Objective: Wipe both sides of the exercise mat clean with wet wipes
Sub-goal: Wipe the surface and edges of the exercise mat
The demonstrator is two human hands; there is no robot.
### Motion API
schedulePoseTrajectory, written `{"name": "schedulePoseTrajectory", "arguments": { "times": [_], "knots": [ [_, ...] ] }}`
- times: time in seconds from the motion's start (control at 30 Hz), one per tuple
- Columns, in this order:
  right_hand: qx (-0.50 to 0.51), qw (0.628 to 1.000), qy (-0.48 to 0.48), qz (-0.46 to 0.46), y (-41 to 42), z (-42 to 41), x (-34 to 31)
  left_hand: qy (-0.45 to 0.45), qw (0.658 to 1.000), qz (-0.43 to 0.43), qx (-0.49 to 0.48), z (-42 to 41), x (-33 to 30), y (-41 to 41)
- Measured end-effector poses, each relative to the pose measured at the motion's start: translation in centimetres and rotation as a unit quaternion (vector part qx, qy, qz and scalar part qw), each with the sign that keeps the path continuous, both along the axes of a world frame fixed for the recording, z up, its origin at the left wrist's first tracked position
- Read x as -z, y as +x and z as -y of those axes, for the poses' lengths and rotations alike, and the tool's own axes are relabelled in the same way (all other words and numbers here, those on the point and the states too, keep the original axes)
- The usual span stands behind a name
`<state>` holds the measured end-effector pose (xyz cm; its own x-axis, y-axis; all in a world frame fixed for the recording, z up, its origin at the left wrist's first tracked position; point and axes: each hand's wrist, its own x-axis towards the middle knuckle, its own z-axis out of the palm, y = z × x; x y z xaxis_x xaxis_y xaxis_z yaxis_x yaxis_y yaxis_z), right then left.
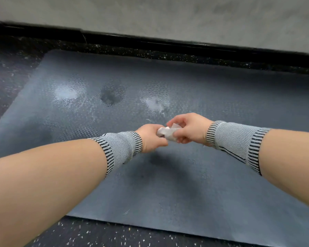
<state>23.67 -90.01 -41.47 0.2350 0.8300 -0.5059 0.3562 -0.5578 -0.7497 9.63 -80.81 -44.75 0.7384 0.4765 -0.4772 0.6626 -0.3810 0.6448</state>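
Hands (151, 138) (189, 128) pinching crumpled wipe (168, 133) mid-mat (194, 184), speckled floor (11, 73) bordering

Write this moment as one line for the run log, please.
left hand: pinches wet wipe | right hand: pinches same wipe | wipe: bunched, above exercise mat | mat: flat on floor
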Motion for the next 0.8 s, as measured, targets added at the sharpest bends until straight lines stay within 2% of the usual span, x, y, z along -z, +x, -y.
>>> {"name": "schedulePoseTrajectory", "arguments": {
  "times": [0.07, 0.17, 0.3, 0.4, 0.57, 0.7, 0.8],
  "knots": [
    [0.042, 0.999, 0.011, -0.032, 0.1, -0.6, -0.6, -0.066, 0.993, 0.057, -0.077, -0.3, -0.7, 0.2],
    [0.103, 0.994, 0.022, -0.039, 0.7, -1.0, -1.1, -0.154, 0.961, 0.097, -0.209, -1.3, -1.6, -0.1],
    [0.135, 0.989, 0.033, -0.039, 1.6, -0.5, -1.4, -0.241, 0.912, 0.134, -0.303, -2.4, -2.6, -0.8],
    [0.143, 0.988, 0.040, -0.034, 1.4, -0.4, -1.6, -0.306, 0.885, 0.152, -0.317, -2.3, -3.4, -1.2],
    [0.191, 0.979, 0.070, -0.019, 1.5, -1.1, -2.5, -0.360, 0.866, 0.152, -0.312, -2.3, -4.4, -1.8],
    [0.240, 0.961, 0.074, -0.119, 1.3, -1.5, -3.1, -0.335, 0.876, 0.149, -0.313, -2.1, -4.5, -1.8],
    [0.286, 0.938, 0.082, -0.177, 1.3, -1.5, -3.5, -0.340, 0.867, 0.158, -0.329, -2.5, -4.6, -1.8]
  ]
}}
